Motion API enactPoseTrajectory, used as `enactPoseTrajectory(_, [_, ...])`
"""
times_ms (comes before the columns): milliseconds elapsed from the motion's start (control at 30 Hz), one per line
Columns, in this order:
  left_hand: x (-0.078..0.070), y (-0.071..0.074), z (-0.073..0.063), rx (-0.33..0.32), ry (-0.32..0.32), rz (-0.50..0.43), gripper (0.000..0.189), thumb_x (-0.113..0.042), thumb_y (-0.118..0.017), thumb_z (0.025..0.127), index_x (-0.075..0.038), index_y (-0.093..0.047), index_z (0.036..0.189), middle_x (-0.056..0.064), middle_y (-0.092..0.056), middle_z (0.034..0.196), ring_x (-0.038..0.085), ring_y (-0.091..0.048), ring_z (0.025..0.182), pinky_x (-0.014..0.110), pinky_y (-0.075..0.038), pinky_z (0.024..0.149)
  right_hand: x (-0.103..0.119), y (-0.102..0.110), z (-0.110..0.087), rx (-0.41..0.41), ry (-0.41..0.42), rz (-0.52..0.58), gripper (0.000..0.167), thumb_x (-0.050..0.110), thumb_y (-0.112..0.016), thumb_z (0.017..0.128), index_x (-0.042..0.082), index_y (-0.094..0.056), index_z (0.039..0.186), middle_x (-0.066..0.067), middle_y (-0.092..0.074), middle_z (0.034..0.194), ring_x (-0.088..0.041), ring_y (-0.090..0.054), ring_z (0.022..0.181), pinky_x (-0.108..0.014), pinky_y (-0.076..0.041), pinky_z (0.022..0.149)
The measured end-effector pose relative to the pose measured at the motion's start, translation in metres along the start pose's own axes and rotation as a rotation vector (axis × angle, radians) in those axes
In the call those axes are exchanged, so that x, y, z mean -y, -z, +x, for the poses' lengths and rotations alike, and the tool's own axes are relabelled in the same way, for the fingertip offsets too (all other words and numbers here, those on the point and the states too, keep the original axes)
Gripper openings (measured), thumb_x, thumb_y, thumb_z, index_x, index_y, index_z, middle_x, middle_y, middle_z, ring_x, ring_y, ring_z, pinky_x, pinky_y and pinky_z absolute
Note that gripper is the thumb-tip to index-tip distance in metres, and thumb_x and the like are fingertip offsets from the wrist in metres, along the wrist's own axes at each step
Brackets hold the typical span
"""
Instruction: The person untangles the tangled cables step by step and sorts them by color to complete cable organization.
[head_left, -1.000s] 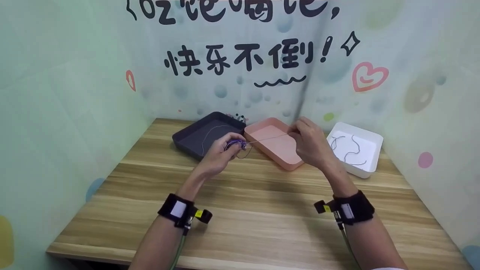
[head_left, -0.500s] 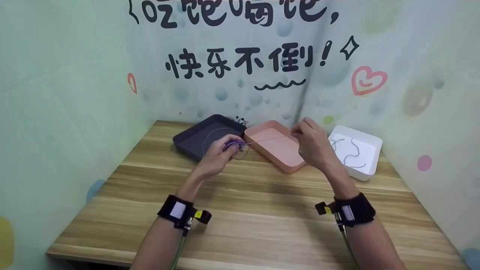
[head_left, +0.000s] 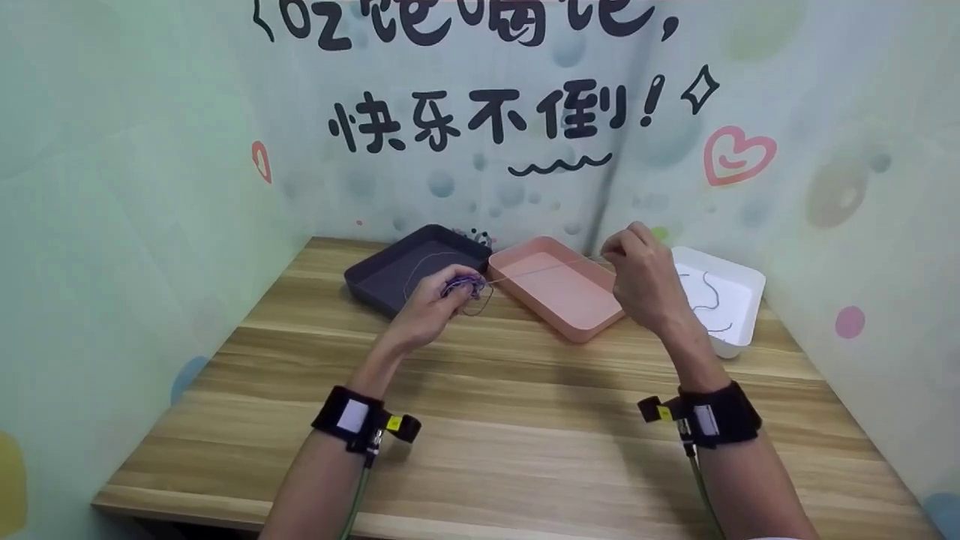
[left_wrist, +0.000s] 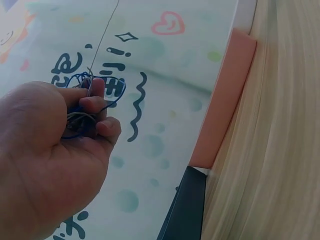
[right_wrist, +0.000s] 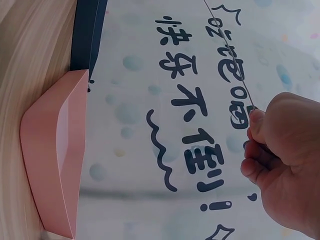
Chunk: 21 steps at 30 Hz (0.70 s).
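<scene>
My left hand (head_left: 427, 311) grips a tangled bundle of blue-purple and pale string (head_left: 463, 285) above the table, near the dark tray. In the left wrist view, loops of the bundle (left_wrist: 77, 122) stick out between the curled fingers. A thin grey strand (head_left: 541, 268) runs straight from it, rising to the right over the pink tray. My right hand (head_left: 646, 281) pinches the strand's far end between thumb and forefinger, in front of the white tray. The right wrist view shows the strand (right_wrist: 232, 60) stretched from those fingertips. A loose loop hangs below the bundle.
At the back of the wooden table (head_left: 510, 465) stand a dark tray (head_left: 364, 292) holding a thin pale string, a pink tray (head_left: 570, 300) and a white tray (head_left: 744, 330). Several grey string pieces (head_left: 712, 292) lie in the white one. Printed fabric walls enclose the table.
My right hand has moved right and slightly up, lengthening the strand between the hands. My left hand, still gripping the bundle, has shifted slightly left.
</scene>
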<state>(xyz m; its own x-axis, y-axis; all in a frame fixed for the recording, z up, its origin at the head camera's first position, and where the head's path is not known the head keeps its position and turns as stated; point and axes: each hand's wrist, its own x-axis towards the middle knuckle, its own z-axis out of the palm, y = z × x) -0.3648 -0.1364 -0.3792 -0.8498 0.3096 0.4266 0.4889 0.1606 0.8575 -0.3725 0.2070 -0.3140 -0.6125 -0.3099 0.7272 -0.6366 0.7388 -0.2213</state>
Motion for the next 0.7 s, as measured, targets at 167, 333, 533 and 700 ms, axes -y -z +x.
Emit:
enactPoseTrajectory(167, [-0.001, 0.002, 0.000, 0.020, 0.029, -0.044, 0.024, -0.004, -0.054, 0.117, 0.006, -0.068, 0.133, -0.001, -0.062, 0.092, 0.015, -0.053, 0.076, 0.023, -0.044, 0.067, 0.001, -0.003, 0.001, -0.026, -0.016, 0.001, 0.011, -0.014, -0.062, 0.106, -0.008, -0.071, 0.110, -0.023, -0.065, 0.106, -0.040, -0.070, 0.096, -0.050, -0.066, 0.087])
enactPoseTrajectory(333, [-0.001, 0.004, -0.001, 0.032, 0.073, -0.102, 0.023, -0.004, -0.053, 0.117, 0.007, -0.067, 0.131, 0.003, -0.059, 0.091, 0.014, -0.049, 0.074, 0.022, -0.040, 0.065, 0.000, -0.006, 0.002, -0.093, 0.009, -0.018, 0.008, -0.010, -0.062, 0.108, -0.008, -0.070, 0.109, -0.024, -0.063, 0.105, -0.042, -0.070, 0.095, -0.051, -0.066, 0.084])
enactPoseTrajectory(533, [-0.004, 0.008, -0.002, 0.029, 0.111, -0.138, 0.022, -0.004, -0.054, 0.116, 0.007, -0.067, 0.130, 0.003, -0.059, 0.092, 0.013, -0.048, 0.074, 0.021, -0.040, 0.065, -0.002, -0.006, 0.000, -0.169, -0.003, -0.038, 0.009, -0.008, -0.061, 0.111, -0.009, -0.069, 0.109, -0.025, -0.063, 0.105, -0.040, -0.069, 0.096, -0.047, -0.064, 0.079])
enactPoseTrajectory(700, [-0.009, 0.011, -0.001, 0.018, 0.126, -0.145, 0.022, -0.007, -0.055, 0.116, 0.004, -0.069, 0.129, 0.002, -0.061, 0.092, 0.011, -0.048, 0.072, 0.022, -0.040, 0.065, -0.001, -0.007, 0.003, -0.186, -0.015, -0.046, 0.009, -0.008, -0.060, 0.111, -0.009, -0.069, 0.111, -0.025, -0.063, 0.105, -0.040, -0.069, 0.097, -0.047, -0.064, 0.080])
